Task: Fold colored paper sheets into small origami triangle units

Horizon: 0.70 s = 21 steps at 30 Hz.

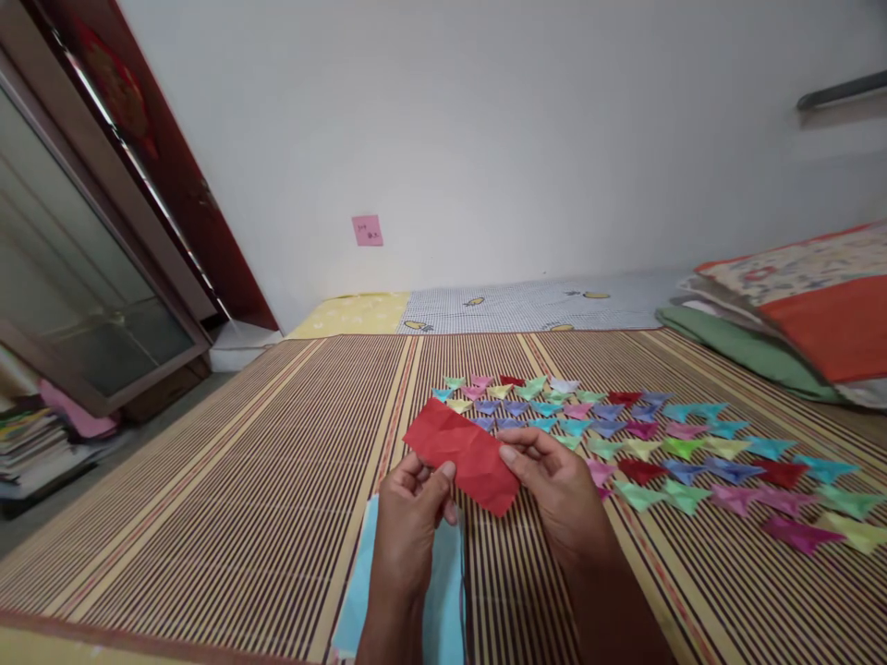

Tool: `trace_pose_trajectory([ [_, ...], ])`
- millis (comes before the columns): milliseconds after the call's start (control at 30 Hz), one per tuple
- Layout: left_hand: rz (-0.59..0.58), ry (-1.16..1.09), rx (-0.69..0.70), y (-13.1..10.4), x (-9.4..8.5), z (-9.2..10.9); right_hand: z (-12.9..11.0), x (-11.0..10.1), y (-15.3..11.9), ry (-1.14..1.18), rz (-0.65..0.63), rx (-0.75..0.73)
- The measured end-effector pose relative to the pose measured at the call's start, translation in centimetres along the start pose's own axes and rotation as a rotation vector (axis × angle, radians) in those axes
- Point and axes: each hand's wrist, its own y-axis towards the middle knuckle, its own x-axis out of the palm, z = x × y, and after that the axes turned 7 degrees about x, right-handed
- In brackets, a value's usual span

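A creased red sheet of paper (461, 453), a slanting rectangle, is held up above the mat between both hands. My left hand (414, 503) pinches its lower left edge, thumb in front and fingers behind. At the right end of the paper, my right hand (554, 480) grips the edge between thumb and fingers. Below my left wrist lies light blue paper (443, 591), partly hidden by the forearm. Rows of small folded paper pieces in many colours, such as a green one (637, 496) and a magenta one (802, 533), spread to the right of my hands.
Everything rests on a striped bamboo mat (242, 480). Folded bedding (796, 314) is piled at the right. A pink note (367, 230) sticks to the white wall behind. At the left are a red door (187, 194) and a stack of books (34, 448).
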Motion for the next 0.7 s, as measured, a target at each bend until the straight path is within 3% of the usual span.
trace_pose_trajectory([
  [167,0.049,0.032,0.04,0.0,-0.3,-0.3,-0.1,-0.3,-0.1,-0.082,-0.178,0.033],
  [367,0.046,0.039,0.05,0.0,-0.6,-0.6,-0.6,-0.2,-0.3,-0.03,-0.098,-0.031],
  [567,-0.145,0.071,0.022,0.4,-1.5,-0.7,-0.9,-0.8,-0.3,-0.025,-0.207,0.091],
  [700,-0.275,0.102,0.012,0.4,-1.5,-0.9,-0.8,-0.5,-0.4,-0.078,-0.312,0.072],
])
